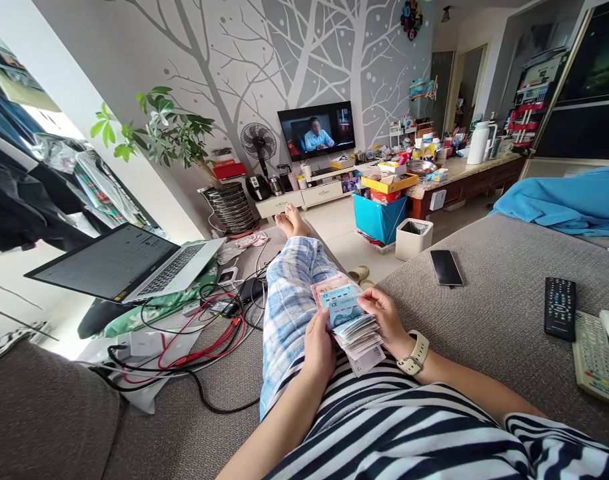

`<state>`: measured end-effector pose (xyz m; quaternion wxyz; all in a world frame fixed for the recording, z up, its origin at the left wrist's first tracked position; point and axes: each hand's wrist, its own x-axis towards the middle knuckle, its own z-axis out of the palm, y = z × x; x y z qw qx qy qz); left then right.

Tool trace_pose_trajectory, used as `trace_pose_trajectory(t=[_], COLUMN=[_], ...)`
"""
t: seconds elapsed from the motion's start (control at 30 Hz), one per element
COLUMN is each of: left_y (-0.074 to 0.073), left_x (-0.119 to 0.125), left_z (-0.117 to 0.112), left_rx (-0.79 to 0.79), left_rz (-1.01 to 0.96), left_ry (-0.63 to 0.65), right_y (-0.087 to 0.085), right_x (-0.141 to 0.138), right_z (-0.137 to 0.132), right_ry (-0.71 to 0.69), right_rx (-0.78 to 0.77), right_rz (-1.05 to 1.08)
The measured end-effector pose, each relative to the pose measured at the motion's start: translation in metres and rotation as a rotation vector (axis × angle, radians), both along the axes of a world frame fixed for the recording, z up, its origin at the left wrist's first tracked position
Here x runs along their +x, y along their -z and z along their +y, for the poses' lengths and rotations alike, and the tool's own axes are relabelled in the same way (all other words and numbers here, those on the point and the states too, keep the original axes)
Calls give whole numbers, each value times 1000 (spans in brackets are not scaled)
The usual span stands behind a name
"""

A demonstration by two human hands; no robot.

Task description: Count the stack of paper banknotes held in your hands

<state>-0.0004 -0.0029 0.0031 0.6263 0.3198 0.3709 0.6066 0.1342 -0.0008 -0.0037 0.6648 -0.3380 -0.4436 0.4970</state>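
The left hand (318,350) and right hand (384,320) close firmly on a light, floppy, slippery sheaf of printed paper slips (353,327) just beside the plaid trouser leg (289,300), safest held pinched across its thick edge.

Paper notes (347,322) look thin and matt, the sofa cover (489,340) rough woven cloth, the phone (446,268) glossy.

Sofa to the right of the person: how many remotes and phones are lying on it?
Remotes, one black and one pale: 2
Phone: 1
Total: 3
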Motion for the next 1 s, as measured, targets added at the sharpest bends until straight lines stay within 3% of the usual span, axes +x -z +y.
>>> trace_pose_trajectory(t=[0.67, 1.0], left_y=[2, -4], left_x=[0, 1], left_z=[1, 0], left_rx=[-10, -36], left_rz=[-32, -18], left_ry=[3, 23], right_y=[5, 6], right_x=[0, -1], right_z=[4, 8], right_ry=[-64, -2], right_rx=[15, -53], right_rz=[-29, 20])
